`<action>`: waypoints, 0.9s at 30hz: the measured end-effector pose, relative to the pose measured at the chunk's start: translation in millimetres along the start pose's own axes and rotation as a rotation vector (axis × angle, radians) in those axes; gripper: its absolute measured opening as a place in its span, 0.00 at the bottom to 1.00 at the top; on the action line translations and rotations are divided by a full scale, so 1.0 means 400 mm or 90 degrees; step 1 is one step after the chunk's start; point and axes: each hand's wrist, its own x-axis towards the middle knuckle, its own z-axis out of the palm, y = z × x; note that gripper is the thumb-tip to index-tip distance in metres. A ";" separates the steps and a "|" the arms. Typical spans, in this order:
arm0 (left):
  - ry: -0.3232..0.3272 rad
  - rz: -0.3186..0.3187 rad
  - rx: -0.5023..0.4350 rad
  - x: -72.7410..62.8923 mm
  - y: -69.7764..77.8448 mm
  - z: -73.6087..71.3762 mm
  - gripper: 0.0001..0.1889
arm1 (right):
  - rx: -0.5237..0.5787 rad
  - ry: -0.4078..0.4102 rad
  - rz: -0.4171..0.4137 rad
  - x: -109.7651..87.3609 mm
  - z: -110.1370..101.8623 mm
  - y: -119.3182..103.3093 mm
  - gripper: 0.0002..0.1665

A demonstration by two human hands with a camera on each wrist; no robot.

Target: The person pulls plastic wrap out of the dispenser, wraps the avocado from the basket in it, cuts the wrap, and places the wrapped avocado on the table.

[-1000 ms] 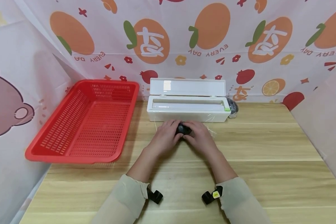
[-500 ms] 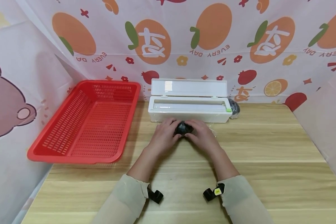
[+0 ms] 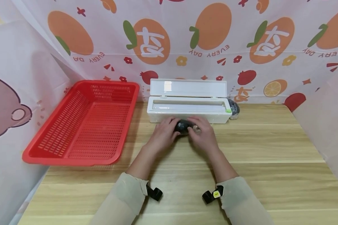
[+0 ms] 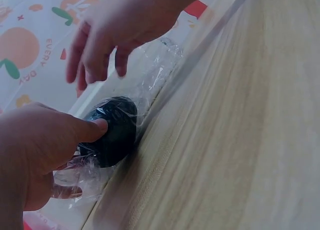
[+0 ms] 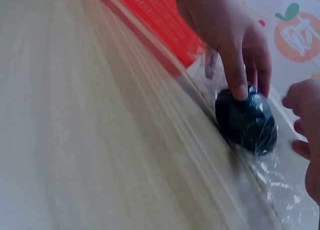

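A dark, egg-shaped thing point(image 3: 181, 127), avocado-like, is wrapped in clear cling film point(image 4: 156, 75) close in front of the white film dispenser point(image 3: 221, 118). My left hand point(image 3: 161, 133) grips one end of it, thumb on top and fingers round the far side. Loose film bunches under those fingers in the left wrist view. My right hand point(image 3: 205, 134) is just off the other end, its fingers loosely bent and apart from the dark thing in both wrist views. On that side, a crumpled tail of film sticks out along the dispenser.
The dispenser's lid point(image 3: 188, 87) stands up against the patterned curtain, and a green slider point(image 3: 228, 110) sits at its right end. Behind that end lies another dark wrapped thing point(image 3: 234, 109). A red plastic basket point(image 3: 124, 134) occupies the table's left side.
Both hands held the dark thing from either side; now the right has come off it to the right. The left keeps its grip, and the film tail shows by the right hand.
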 end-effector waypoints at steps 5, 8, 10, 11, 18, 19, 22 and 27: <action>0.003 0.006 -0.005 0.006 -0.007 -0.001 0.25 | 0.232 -0.015 0.127 0.002 0.015 -0.008 0.27; 0.000 0.007 -0.009 0.007 -0.010 0.000 0.25 | 0.280 -0.028 0.186 0.002 0.023 -0.002 0.31; -0.003 0.005 -0.015 0.007 -0.012 0.001 0.25 | 0.269 -0.029 0.198 0.002 0.027 0.003 0.31; -0.005 0.003 -0.020 0.007 -0.013 0.002 0.25 | 0.259 -0.031 0.203 0.002 0.029 0.006 0.30; -0.044 -0.032 -0.090 0.003 -0.020 -0.025 0.30 | 0.193 -0.038 0.192 0.000 0.035 0.012 0.25; -0.048 -0.044 -0.102 0.001 -0.017 -0.036 0.31 | 0.185 -0.039 0.188 0.000 0.035 0.012 0.24; -0.037 -0.084 -0.137 -0.003 0.002 -0.081 0.33 | 0.154 -0.043 0.171 0.001 0.035 0.012 0.23; -0.023 -0.151 -0.324 -0.001 0.049 -0.119 0.25 | 0.104 -0.048 0.126 0.004 0.036 0.016 0.21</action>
